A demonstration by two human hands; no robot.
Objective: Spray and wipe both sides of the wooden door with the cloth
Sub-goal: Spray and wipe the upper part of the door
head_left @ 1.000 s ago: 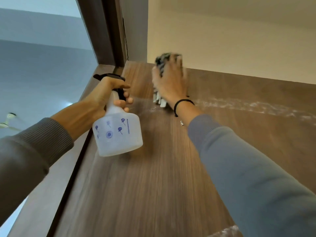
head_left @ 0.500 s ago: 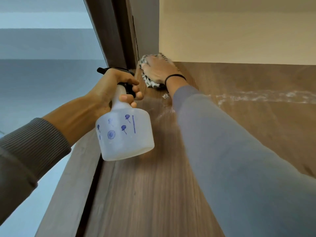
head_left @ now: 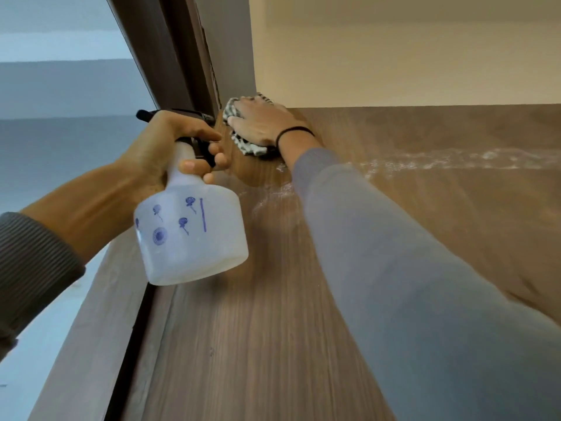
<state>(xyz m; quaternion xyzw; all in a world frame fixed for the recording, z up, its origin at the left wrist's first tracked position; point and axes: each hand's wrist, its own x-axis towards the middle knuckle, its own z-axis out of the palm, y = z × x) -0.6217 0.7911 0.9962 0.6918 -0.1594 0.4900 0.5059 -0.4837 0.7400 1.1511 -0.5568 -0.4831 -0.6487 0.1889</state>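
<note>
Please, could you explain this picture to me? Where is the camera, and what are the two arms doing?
There is no machine: a person wears one camera on the head, so you see their own arms reaching forward. The left hand grips a translucent white plastic spray bottle with blue flower prints by its neck. The right hand presses a grey-and-white patterned cloth flat against the brown wooden door, near its top corner. A wet whitish streak crosses the door.

I get a single head-worn wide-angle view, pitched steeply up along the face of the wooden door [head_left: 273, 344] towards its top edge; the lens sits close to it, and it fills the lower right of my frame
</note>
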